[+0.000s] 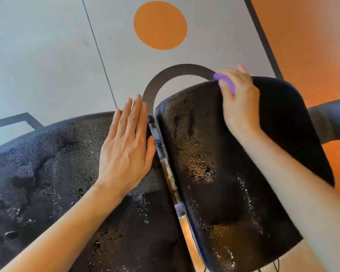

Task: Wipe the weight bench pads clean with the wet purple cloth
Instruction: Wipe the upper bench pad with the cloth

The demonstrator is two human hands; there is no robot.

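Note:
Two black textured bench pads lie below me, both wet with droplets and smears. The larger pad (pixel 47 173) fills the left and the smaller pad (pixel 214 163) sits to the right, with a metal hinge gap (pixel 165 160) between them. My left hand (pixel 126 146) rests flat with fingers together on the larger pad's right edge, holding nothing. My right hand (pixel 238 103) presses on the far edge of the smaller pad, closed on the purple cloth (pixel 225 80); only a small fold of it shows past my fingers.
The floor is grey with an orange circle (pixel 160 25), a dark curved band (pixel 177 72) and a dark stripe beside an orange area (pixel 306 40) on the right. A dark frame piece (pixel 18 120) lies at the left, and a dark tube (pixel 330 120) juts out at the right.

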